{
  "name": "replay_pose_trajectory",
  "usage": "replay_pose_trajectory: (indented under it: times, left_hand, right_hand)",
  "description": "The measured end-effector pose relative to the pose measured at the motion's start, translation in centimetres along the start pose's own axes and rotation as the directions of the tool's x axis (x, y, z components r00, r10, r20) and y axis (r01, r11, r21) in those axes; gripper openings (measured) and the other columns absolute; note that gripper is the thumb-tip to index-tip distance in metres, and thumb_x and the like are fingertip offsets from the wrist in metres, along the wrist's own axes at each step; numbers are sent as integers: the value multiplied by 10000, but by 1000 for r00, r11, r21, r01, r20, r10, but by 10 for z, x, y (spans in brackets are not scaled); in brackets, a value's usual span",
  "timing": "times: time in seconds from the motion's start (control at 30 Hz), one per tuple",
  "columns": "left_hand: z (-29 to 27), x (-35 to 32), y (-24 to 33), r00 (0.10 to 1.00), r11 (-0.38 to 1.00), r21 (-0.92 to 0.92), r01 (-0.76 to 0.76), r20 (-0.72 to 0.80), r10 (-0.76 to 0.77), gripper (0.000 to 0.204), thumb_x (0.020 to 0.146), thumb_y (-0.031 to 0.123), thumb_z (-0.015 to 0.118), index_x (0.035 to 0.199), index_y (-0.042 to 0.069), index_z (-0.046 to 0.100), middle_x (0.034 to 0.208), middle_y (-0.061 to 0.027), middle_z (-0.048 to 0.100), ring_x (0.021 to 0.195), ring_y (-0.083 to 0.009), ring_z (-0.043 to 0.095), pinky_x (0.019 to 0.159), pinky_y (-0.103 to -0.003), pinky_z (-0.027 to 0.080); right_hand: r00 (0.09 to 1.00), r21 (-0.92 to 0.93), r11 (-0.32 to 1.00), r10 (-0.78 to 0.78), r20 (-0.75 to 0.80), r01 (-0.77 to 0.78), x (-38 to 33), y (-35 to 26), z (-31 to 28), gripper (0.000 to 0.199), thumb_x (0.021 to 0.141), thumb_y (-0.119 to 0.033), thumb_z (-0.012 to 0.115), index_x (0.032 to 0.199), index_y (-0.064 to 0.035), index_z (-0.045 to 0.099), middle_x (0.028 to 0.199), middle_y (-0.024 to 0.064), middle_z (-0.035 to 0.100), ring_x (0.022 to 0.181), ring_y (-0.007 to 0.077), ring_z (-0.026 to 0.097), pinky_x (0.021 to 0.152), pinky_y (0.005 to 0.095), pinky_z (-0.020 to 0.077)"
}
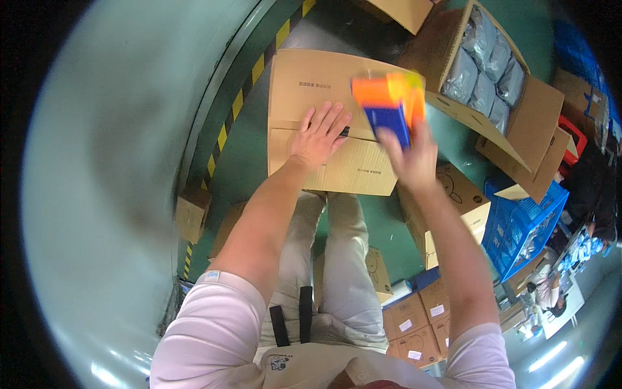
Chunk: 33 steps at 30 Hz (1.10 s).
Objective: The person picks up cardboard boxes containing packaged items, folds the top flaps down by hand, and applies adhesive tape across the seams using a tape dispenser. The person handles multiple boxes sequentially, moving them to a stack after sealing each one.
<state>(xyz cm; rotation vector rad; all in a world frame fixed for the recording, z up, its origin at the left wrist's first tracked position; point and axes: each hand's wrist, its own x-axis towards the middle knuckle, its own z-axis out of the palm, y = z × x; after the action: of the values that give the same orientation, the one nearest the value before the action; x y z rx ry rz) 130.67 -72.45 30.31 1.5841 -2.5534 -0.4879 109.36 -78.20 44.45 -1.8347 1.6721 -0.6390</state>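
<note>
A cardboard box [304, 97] with its top flaps folded together lies in front of me at the upper middle. Flat on its top, near the seam between the flaps, rests my left hand [321, 136], its fingers spread and holding nothing. A small dark patch shows beside its fingertips. My right hand [414, 155] is wrapped around an orange and blue tape dispenser [387, 97], over the right side of the box. Motion blurs the dispenser, and I cannot tell whether it touches the cardboard.
At upper right stands an open carton [447, 65] with several grey plastic-wrapped packs [483, 61]. A blue crate [521, 227] and another carton [463, 194] stand to my right. Stacked boxes [414, 324] are at lower right. A pale wall [110, 162] and striped floor tape [223, 136] run along the left.
</note>
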Motion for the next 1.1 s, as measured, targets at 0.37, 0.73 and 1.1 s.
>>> replay_pose_trajectory:
  times: [0.37, 0.73, 1.1]
  left_hand:
    - [-1, 2, -4, 984, 997, 73, -5, -176, 17, 558, 924, 433, 575, 1454, 276, 501, 1547, 14, 423, 1458, -191, 306, 1220, -448, 130]
    - [4, 7, -13, 927, 998, -27, -53, -374, 39, 402, 863, 307, 635, 1264, 288, 625, 1394, 67, 561, 1296, -138, 489, 1095, -372, 330]
    - [4, 10, -17, 938, 999, -18, -34, -345, 26, 360, 834, 326, 676, 1192, 314, 647, 1366, 108, 574, 1250, -102, 504, 1049, -331, 351]
  right_hand:
    - [875, -298, 949, 57, 481, 102, 233, 47, 136, 802, 849, -705, 597, 1230, 0, 615, 1099, 247, 701, 1071, 386, 669, 909, 454, 529]
    - [786, -329, 944, 217, 579, -18, 232, 98, 172, 965, 740, -770, 584, 1334, -11, 616, 1298, 225, 641, 1208, 342, 622, 1036, 390, 472]
    - [847, -348, 936, 229, 479, -56, 222, 82, 157, 894, 784, -768, 564, 1254, -14, 659, 1149, 242, 697, 1102, 368, 669, 972, 431, 509]
